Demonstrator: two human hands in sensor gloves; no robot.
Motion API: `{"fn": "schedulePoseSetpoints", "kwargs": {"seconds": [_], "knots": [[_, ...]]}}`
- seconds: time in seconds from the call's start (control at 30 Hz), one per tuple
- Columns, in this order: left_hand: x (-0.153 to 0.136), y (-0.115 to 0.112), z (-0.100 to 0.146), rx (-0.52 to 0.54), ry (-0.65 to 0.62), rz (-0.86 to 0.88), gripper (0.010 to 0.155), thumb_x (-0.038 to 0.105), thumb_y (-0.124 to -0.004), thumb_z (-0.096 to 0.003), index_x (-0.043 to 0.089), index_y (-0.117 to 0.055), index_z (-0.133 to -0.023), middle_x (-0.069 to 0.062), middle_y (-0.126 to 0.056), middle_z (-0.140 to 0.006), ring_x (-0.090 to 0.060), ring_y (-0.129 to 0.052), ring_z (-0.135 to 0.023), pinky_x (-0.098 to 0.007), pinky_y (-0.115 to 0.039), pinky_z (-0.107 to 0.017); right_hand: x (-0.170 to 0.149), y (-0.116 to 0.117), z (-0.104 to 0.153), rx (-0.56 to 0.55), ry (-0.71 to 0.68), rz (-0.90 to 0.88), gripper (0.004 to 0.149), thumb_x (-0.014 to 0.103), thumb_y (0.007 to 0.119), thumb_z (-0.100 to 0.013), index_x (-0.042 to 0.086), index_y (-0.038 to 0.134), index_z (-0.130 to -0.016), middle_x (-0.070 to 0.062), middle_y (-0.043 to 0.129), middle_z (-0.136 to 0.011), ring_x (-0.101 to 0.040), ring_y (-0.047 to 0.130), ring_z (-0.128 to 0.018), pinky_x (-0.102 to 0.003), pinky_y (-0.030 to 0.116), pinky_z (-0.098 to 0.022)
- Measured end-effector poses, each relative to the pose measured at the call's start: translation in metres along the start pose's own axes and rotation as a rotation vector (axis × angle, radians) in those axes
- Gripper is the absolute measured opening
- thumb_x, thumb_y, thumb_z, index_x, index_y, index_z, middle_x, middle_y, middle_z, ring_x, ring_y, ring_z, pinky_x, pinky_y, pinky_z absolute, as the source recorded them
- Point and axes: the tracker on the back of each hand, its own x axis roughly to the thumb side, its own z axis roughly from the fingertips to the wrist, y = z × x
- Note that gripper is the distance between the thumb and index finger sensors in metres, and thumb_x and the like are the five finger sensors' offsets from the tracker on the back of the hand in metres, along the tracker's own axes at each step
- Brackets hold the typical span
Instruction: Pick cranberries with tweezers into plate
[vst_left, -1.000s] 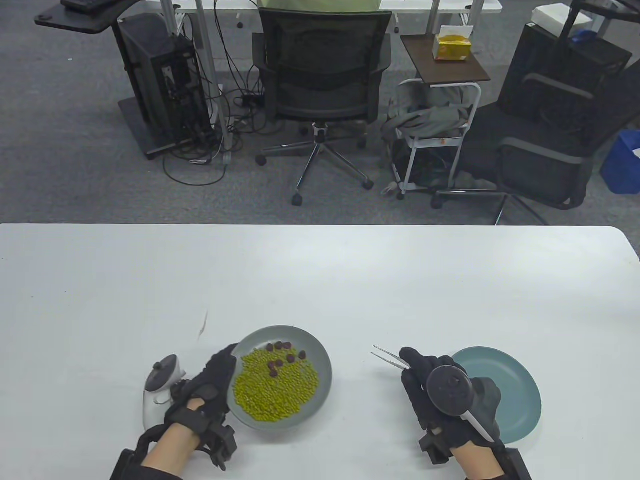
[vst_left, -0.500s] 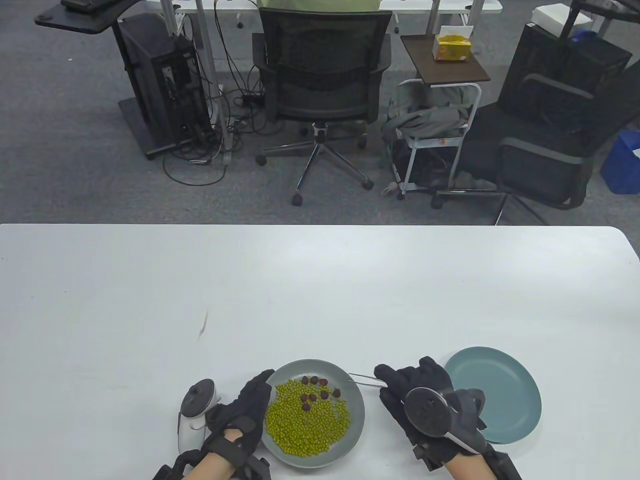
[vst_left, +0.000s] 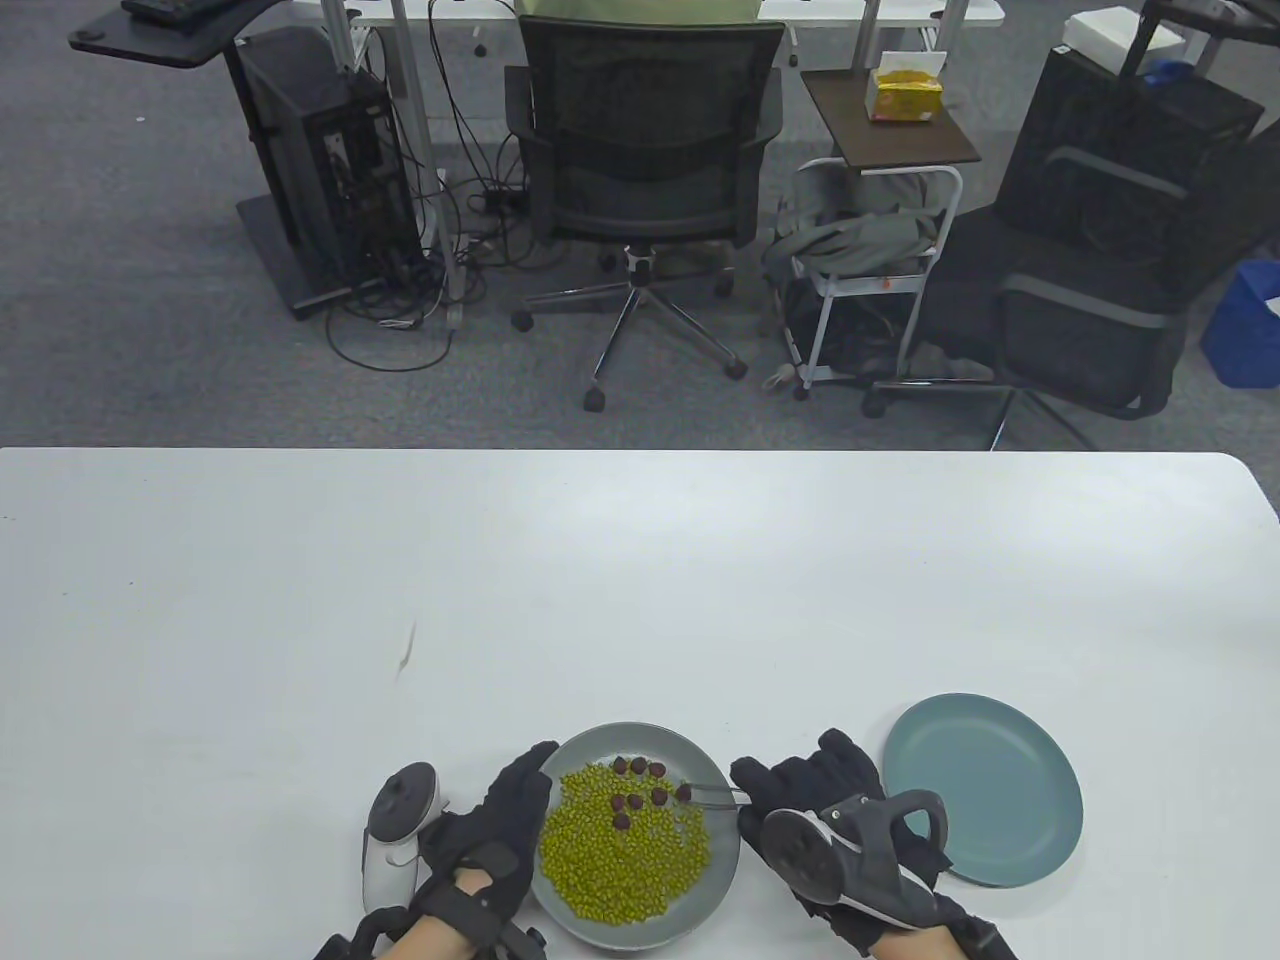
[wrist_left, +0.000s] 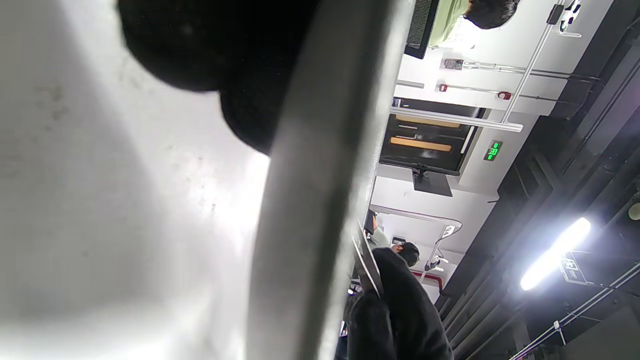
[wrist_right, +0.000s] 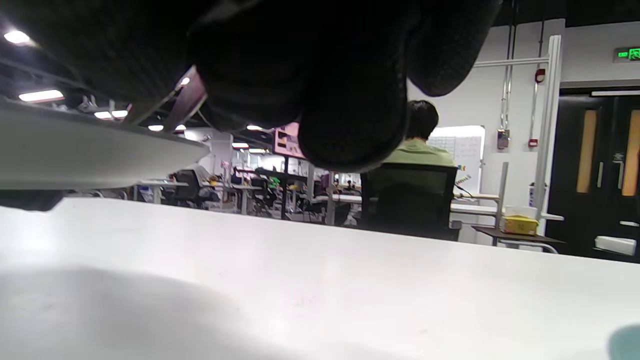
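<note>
A grey plate (vst_left: 716, 858) near the table's front edge holds many green beans (vst_left: 620, 850) and several dark red cranberries (vst_left: 640, 780) at its far side. My left hand (vst_left: 505, 815) grips the plate's left rim; that rim (wrist_left: 310, 190) fills the left wrist view. My right hand (vst_left: 800, 800) holds metal tweezers (vst_left: 712, 793) whose tips reach in among the cranberries at the plate's right side; whether they pinch one I cannot tell. The tweezers (wrist_right: 175, 102) show under my fingers in the right wrist view. An empty teal plate (vst_left: 985, 788) lies to the right of my right hand.
A small dark streak (vst_left: 405, 655) marks the white table (vst_left: 640, 580) left of centre. Beyond the table's far edge stand an office chair (vst_left: 640, 180) and a side cart (vst_left: 880, 250).
My left hand pulled the grey plate toward the front edge and to the right. My right hand came left and down, bringing the tweezers' tips from the air into the cranberries.
</note>
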Motion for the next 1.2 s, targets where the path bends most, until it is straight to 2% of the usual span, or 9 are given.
{"fn": "schedulePoseSetpoints", "kwargs": {"seconds": [0.13,0.47,0.63,0.7,0.87,0.97,1.03,1.17,1.2], "knots": [[0.0,-0.002,0.0,0.001,-0.004,-0.017,0.061,0.047,-0.058,-0.0513,0.024,-0.035,-0.103,-0.005,-0.067,-0.094,-0.025,-0.102,-0.051,-0.037,-0.088,-0.032,0.004,-0.001,0.001,-0.016,-0.004,0.033,0.05,0.055,0.077,-0.034,0.036,0.081,-0.08,0.015,0.09,-0.054,-0.011,0.095,-0.055,-0.045,0.061,-0.072],[-0.007,-0.001,-0.002,0.005,0.007,0.031,0.061,0.048,-0.058,-0.0514,0.024,-0.035,-0.103,-0.005,-0.068,-0.094,-0.024,-0.102,-0.051,-0.037,-0.088,-0.032,0.003,-0.002,0.001,-0.045,-0.01,-0.023,0.049,0.053,0.078,-0.034,0.034,0.084,-0.078,0.012,0.09,-0.052,-0.011,0.095,-0.052,-0.045,0.062,-0.071],[-0.006,0.004,-0.002,0.025,-0.001,0.031,0.061,0.048,-0.058,-0.0513,0.024,-0.035,-0.103,-0.005,-0.068,-0.094,-0.024,-0.102,-0.051,-0.037,-0.088,-0.032,-0.011,-0.015,0.001,-0.081,0.054,-0.054,0.049,0.053,0.078,-0.034,0.034,0.084,-0.078,0.012,0.09,-0.052,-0.011,0.095,-0.052,-0.045,0.062,-0.071],[-0.006,0.005,-0.002,0.028,-0.001,0.04,0.061,0.048,-0.058,-0.0513,0.024,-0.035,-0.103,-0.005,-0.068,-0.094,-0.025,-0.102,-0.051,-0.037,-0.088,-0.032,-0.026,-0.024,0.002,-0.105,0.111,-0.064,0.049,0.053,0.078,-0.034,0.033,0.084,-0.078,0.012,0.09,-0.052,-0.011,0.095,-0.052,-0.045,0.062,-0.071],[-0.004,0.01,-0.002,0.049,-0.015,0.035,0.061,0.047,-0.058,-0.0514,0.024,-0.035,-0.103,-0.005,-0.069,-0.093,-0.024,-0.103,-0.051,-0.037,-0.089,-0.031,-0.091,-0.043,0.007,-0.166,0.335,-0.095,0.049,0.053,0.079,-0.034,0.033,0.084,-0.078,0.012,0.09,-0.051,-0.012,0.095,-0.052,-0.046,0.062,-0.071],[-0.003,0.013,0.0,0.068,-0.017,0.054,0.061,0.048,-0.058,-0.0514,0.024,-0.034,-0.103,-0.005,-0.068,-0.093,-0.024,-0.102,-0.051,-0.037,-0.089,-0.031,-0.134,-0.042,0.012,-0.118,0.479,-0.098,0.048,0.052,0.08,-0.034,0.032,0.085,-0.078,0.012,0.09,-0.051,-0.012,0.095,-0.051,-0.046,0.062,-0.07],[-0.003,0.013,0.0,0.064,-0.019,0.067,0.061,0.048,-0.058,-0.0514,0.024,-0.034,-0.103,-0.005,-0.068,-0.093,-0.024,-0.102,-0.051,-0.037,-0.089,-0.031,-0.161,-0.034,0.016,-0.015,0.585,-0.086,0.048,0.052,0.081,-0.034,0.032,0.086,-0.077,0.012,0.091,-0.05,-0.012,0.096,-0.051,-0.046,0.063,-0.07],[0.0,0.01,0.0,0.054,-0.035,0.048,0.061,0.048,-0.058,-0.0515,0.024,-0.034,-0.103,-0.005,-0.068,-0.093,-0.024,-0.103,-0.05,-0.037,-0.089,-0.031,-0.193,-0.018,0.023,0.094,0.679,-0.107,0.047,0.052,0.085,-0.032,0.031,0.09,-0.073,0.015,0.093,-0.046,-0.012,0.098,-0.046,-0.046,0.067,-0.067],[0.0,0.01,0.001,0.054,-0.038,0.044,0.061,0.048,-0.058,-0.0515,0.024,-0.034,-0.103,-0.005,-0.068,-0.093,-0.024,-0.103,-0.051,-0.037,-0.089,-0.031,-0.196,-0.015,0.024,0.109,0.696,-0.115,0.047,0.052,0.085,-0.032,0.031,0.091,-0.073,0.012,0.093,-0.046,-0.012,0.098,-0.046,-0.046,0.067,-0.067]]}}
